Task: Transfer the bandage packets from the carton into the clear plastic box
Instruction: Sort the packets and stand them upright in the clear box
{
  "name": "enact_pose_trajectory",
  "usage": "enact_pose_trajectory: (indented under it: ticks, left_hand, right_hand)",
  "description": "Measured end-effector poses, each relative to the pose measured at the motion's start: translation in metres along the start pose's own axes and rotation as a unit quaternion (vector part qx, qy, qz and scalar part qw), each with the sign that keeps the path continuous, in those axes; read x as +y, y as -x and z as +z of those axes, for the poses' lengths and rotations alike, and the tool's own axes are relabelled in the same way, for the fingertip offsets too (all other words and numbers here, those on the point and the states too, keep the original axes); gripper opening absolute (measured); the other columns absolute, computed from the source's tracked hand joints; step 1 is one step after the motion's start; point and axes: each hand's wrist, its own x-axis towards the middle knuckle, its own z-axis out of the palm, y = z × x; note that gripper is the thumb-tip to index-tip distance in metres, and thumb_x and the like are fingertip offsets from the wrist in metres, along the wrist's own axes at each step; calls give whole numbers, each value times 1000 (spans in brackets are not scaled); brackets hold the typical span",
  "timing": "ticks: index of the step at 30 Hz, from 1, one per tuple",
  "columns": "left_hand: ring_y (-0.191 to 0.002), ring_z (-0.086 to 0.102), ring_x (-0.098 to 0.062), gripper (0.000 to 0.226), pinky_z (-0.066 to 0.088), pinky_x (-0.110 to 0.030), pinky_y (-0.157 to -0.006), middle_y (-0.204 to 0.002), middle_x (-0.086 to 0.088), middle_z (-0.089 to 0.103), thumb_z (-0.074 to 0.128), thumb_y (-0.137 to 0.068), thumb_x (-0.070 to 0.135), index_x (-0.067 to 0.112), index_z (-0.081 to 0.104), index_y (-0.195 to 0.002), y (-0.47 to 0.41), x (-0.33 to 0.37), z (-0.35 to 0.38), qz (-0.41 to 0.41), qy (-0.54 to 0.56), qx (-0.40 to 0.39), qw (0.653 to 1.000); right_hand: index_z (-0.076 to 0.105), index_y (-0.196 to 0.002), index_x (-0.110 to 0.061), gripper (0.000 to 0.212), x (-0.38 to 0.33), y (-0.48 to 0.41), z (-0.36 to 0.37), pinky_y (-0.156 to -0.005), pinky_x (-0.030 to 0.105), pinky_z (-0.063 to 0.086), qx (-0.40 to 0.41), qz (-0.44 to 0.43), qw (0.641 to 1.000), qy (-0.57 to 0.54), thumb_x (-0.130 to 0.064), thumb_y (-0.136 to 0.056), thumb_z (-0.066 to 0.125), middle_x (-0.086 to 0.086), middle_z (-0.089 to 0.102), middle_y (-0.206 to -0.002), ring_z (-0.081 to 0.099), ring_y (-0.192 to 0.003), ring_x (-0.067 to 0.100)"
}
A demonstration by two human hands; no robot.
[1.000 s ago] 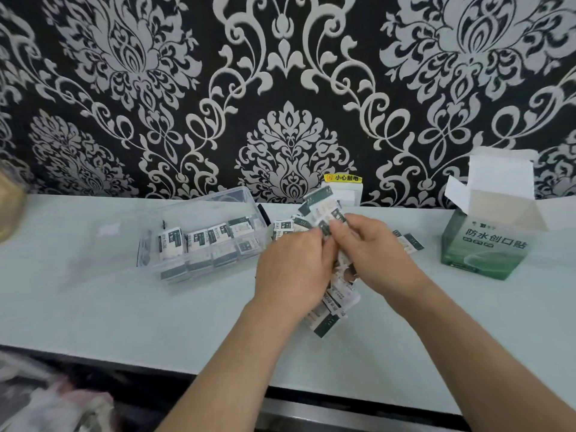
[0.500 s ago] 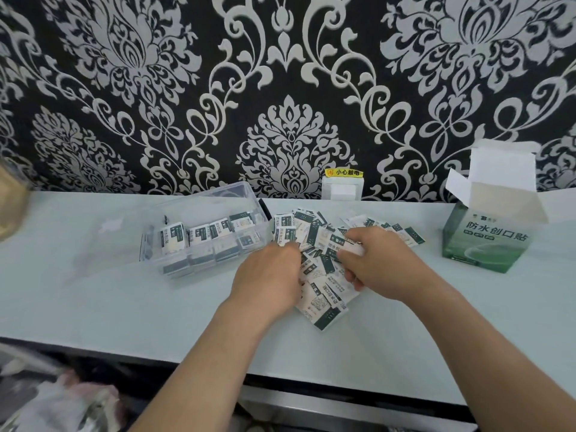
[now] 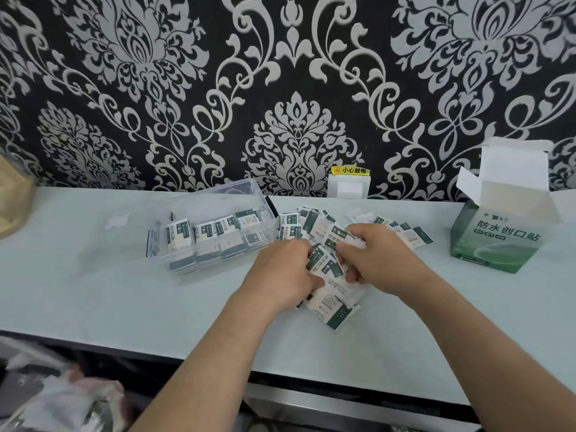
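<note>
A pile of white and dark green bandage packets (image 3: 332, 302) lies spread on the pale table (image 3: 93, 291), just right of the clear plastic box (image 3: 215, 194). The box stands open and holds rows of packets (image 3: 205, 233) set on edge. My left hand (image 3: 280, 272) and my right hand (image 3: 378, 257) rest on the pile, close together, with fingers curled around packets between them. More loose packets (image 3: 408, 232) fan out behind my right hand. The green carton (image 3: 495, 244) stands at the far right with its white flaps open; its inside is hidden.
A white wall socket (image 3: 349, 187) with a yellow warning label sits against the patterned wall behind the pile. A beige object (image 3: 14, 204) is at the left edge. Plastic bags (image 3: 62, 400) lie below the table's front edge.
One second ago both hands held a bunch of packets raised above the table. They have come down onto the spread pile and now draw packets together.
</note>
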Motion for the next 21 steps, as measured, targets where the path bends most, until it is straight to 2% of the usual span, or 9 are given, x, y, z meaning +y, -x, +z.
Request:
enact_pose_trajectory:
  ticks: [3, 7, 9, 11, 12, 14, 16, 18, 21]
  left_hand:
    - [-82, 53, -17, 24, 36, -25, -63, -96, 1, 60, 72, -83, 35, 17, 64, -96, 1, 1, -3, 8, -23, 5, 1000]
    - [-70, 53, -10, 23, 36, -22, -53, -84, 4, 55, 59, -93, 36, 14, 62, -88, 12, 0, -16, 34, 8, 65, 997]
    - [-61, 61, -8, 19, 49, -28, -54, -80, 1, 62, 56, -96, 29, 13, 65, -92, 15, 2, -21, 7, 170, 99, 980]
    - [-47, 60, -5, 12, 55, -30, -54, -69, 1, 63, 58, -96, 19, 10, 66, -94, 16, 10, -22, -30, 389, 99, 915]
    - [-45, 59, -5, 9, 56, -29, -54, -65, 1, 63, 60, -95, 16, 9, 66, -94, 15, 15, -21, -40, 449, 103, 887]
    - [-46, 59, -8, 10, 54, -28, -52, -64, -3, 63, 64, -92, 17, 7, 65, -92, 10, 22, -15, -47, 486, 131, 863]
    - [-51, 61, -12, 18, 54, -30, -49, -67, -2, 61, 65, -91, 27, 10, 64, -88, 5, 26, -8, -36, 429, 171, 886]
    - [-62, 58, -14, 24, 46, -31, -52, -70, 5, 58, 58, -93, 40, 18, 59, -86, 0, 25, -3, -3, 237, 191, 953]
    - [-82, 49, -14, 29, 38, -31, -64, -88, 10, 51, 49, -92, 53, 26, 52, -103, 5, 22, 2, 32, 39, 134, 990]
  right_hand:
    - [63, -87, -9, 16, -2, 1, -3, -45, 20, 47, 0, 5, 995, -99, -14, -97, 52, 4, 68, -75, 61, -55, 16]
    - [64, -96, -12, 19, -4, 1, -7, -47, 17, 45, 36, 12, 980, -193, -19, -100, 47, 4, 70, -76, 60, -56, 10]
    - [64, -100, -14, 24, -8, 2, -7, -52, 21, 48, 45, 31, 968, -246, -24, -102, 43, 7, 71, -78, 61, -60, 12]
    - [67, -99, -14, 33, -14, 7, -3, -63, 30, 54, -4, 47, 950, -310, -33, -103, 40, 9, 72, -82, 65, -67, 17]
    - [69, -98, -15, 37, -17, 10, -1, -69, 36, 56, -40, 46, 941, -332, -38, -102, 40, 11, 73, -84, 67, -71, 20]
    - [69, -101, -12, 43, -21, 14, 1, -72, 39, 58, -93, 20, 932, -349, -44, -100, 40, 12, 71, -82, 67, -72, 22]
    - [66, -105, -7, 42, -21, 15, -1, -62, 31, 57, -109, -3, 933, -343, -41, -100, 42, 12, 67, -78, 65, -68, 20]
    - [65, -104, -7, 33, -16, 14, -6, -53, 25, 50, -81, -11, 946, -313, -32, -102, 43, 9, 66, -77, 62, -62, 17]
    - [64, -98, -14, 24, -7, 8, -14, -45, 20, 43, 22, -8, 978, -208, -20, -103, 42, 5, 63, -70, 54, -48, 10]
